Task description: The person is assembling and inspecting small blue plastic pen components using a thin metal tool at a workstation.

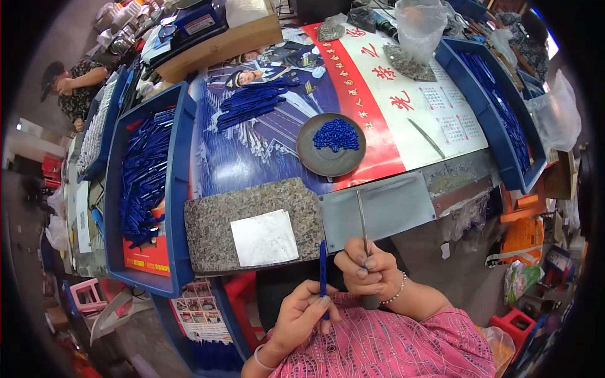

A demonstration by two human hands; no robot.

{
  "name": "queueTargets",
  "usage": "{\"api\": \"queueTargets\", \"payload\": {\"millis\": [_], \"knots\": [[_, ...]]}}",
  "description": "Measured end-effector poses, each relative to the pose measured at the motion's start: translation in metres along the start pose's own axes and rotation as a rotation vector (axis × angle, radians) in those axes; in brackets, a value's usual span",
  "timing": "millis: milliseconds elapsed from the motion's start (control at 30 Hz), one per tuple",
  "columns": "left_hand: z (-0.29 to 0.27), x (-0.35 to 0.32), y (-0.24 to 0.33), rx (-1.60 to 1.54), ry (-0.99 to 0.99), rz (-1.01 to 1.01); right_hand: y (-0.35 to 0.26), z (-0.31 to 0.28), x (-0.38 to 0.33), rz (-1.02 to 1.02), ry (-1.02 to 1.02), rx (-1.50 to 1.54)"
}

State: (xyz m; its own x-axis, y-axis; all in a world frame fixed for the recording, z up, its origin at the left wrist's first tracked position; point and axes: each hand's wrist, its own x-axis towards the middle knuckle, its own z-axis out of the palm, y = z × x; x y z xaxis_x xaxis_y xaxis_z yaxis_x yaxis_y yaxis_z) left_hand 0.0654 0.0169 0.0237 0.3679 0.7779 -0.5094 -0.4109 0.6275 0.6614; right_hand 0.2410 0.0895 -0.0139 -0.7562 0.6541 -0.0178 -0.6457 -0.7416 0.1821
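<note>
Upright in my left hand [306, 309] is a slim blue stick-like piece [323, 268], pinched between thumb and fingers. My right hand [367, 268] is closed round a thin metal rod tool [361, 217] that points away from me; a dark grey handle end [370, 302] shows below the fist. A tiny blue bit shows at those fingertips, too small to name. Both hands are close together in front of my body, at the near edge of the table. Beyond them a round dark dish [307, 151] holds a heap of small blue bead-like parts [336, 134].
A blue bin [183, 157] of slim blue pieces stands left, another blue bin [535, 164] right. More blue pieces [252, 104] lie on the poster. Nearer are a granite slab [211, 217] with white paper [265, 238] and a grey plate [384, 205]. Another person [79, 88] sits far left.
</note>
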Motion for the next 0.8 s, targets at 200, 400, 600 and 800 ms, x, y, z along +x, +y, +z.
{"api": "queueTargets", "payload": {"millis": [200,400,600,800], "knots": [[-0.003,0.0011,-0.0001,0.007,-0.018,-0.012,0.0013,-0.0005,0.0031,-0.001,-0.04,0.036],[-0.0042,0.0027,0.0,0.035,-0.021,-0.023,0.002,0.0021,0.0065,-0.022,-0.018,0.081],[-0.0066,0.0035,-0.0036,0.018,-0.042,0.005,0.0034,0.0015,0.0081,-0.018,-0.038,0.077],[-0.0076,0.0031,-0.0021,0.0,-0.038,0.005,0.0036,0.0001,0.0082,-0.012,-0.075,0.052]]}}
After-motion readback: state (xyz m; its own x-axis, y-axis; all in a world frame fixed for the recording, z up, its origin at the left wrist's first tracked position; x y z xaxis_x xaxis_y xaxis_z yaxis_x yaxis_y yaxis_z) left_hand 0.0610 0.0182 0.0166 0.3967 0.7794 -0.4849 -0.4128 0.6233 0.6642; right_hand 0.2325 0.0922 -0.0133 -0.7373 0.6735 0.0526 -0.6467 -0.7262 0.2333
